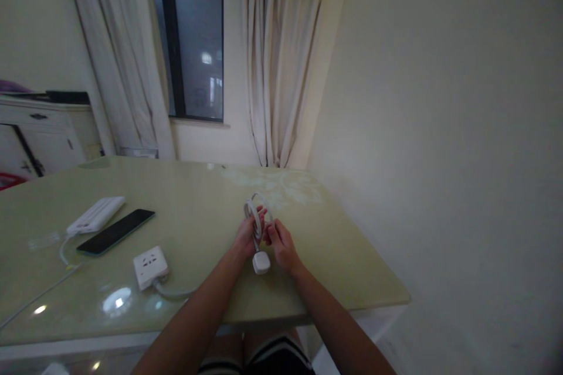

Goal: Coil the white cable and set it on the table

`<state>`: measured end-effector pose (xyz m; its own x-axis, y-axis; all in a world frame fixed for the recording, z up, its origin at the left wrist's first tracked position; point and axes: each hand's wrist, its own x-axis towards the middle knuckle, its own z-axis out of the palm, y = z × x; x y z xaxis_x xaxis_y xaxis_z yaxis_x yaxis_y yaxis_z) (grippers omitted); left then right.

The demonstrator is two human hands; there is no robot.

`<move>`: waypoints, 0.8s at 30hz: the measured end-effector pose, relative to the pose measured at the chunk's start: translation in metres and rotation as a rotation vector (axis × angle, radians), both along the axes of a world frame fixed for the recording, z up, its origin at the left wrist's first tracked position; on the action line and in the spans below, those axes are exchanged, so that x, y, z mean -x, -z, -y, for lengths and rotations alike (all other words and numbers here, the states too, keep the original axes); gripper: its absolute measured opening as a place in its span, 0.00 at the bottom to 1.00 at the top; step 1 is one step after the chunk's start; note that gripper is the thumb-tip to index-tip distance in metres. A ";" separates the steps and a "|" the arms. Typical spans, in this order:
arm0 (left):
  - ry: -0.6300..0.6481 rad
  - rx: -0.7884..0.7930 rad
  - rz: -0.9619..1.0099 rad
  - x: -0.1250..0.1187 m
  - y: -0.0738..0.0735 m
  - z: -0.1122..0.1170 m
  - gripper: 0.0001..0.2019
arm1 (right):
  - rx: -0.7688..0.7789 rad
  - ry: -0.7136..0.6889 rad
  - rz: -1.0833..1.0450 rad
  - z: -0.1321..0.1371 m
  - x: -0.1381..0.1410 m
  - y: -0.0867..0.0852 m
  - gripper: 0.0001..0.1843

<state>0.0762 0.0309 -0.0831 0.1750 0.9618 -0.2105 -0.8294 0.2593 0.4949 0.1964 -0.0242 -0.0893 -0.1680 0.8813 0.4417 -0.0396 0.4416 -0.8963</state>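
A coiled white charging cable [252, 211] is held up over the near part of the table by both hands. My left hand [248, 235] is closed around the loops. My right hand [282, 244] pinches the cable at the right side of the coil, its fingertips close to the left hand. Below the coil, between the two hands, hangs a white square charger plug [261, 263]. Some of the left fingers are hidden behind the loops. Whether the plug touches the table, I cannot tell.
Left of my arms lies a white socket block [150, 267] with a thick grey cord. Beyond it are a black-screened phone [115, 232] and a white power bank [97, 215] with a thin cable. The glossy green table [360, 281] ends near the right wall.
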 end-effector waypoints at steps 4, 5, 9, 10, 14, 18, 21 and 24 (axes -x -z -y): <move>-0.051 -0.023 -0.011 -0.001 -0.008 0.005 0.07 | -0.003 -0.022 0.085 0.002 0.001 -0.001 0.24; -0.050 -0.029 -0.028 -0.001 -0.010 0.007 0.07 | -0.001 -0.037 0.104 0.002 0.001 -0.002 0.24; -0.075 -0.025 -0.076 -0.002 -0.017 0.015 0.07 | -0.050 -0.044 0.177 0.004 0.001 -0.003 0.22; -0.086 -0.011 -0.081 -0.002 -0.017 0.015 0.07 | -0.072 -0.042 0.202 0.005 0.000 -0.003 0.22; -0.112 0.015 -0.087 0.000 -0.016 0.015 0.08 | -0.115 -0.048 0.275 0.005 0.000 -0.002 0.19; -0.108 0.012 -0.078 0.001 -0.014 0.012 0.10 | -0.122 -0.058 0.318 0.003 -0.001 0.001 0.16; -0.103 0.023 -0.065 0.001 -0.012 0.011 0.08 | -0.152 -0.053 0.343 0.001 -0.001 0.003 0.16; -0.107 0.016 -0.047 0.000 -0.008 0.009 0.05 | -0.172 -0.047 0.356 0.000 -0.001 0.004 0.16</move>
<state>0.0758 0.0217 -0.0749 0.0615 0.9708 -0.2320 -0.8286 0.1793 0.5303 0.1978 -0.0241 -0.0930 -0.3753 0.7872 0.4893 0.2365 0.5918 -0.7706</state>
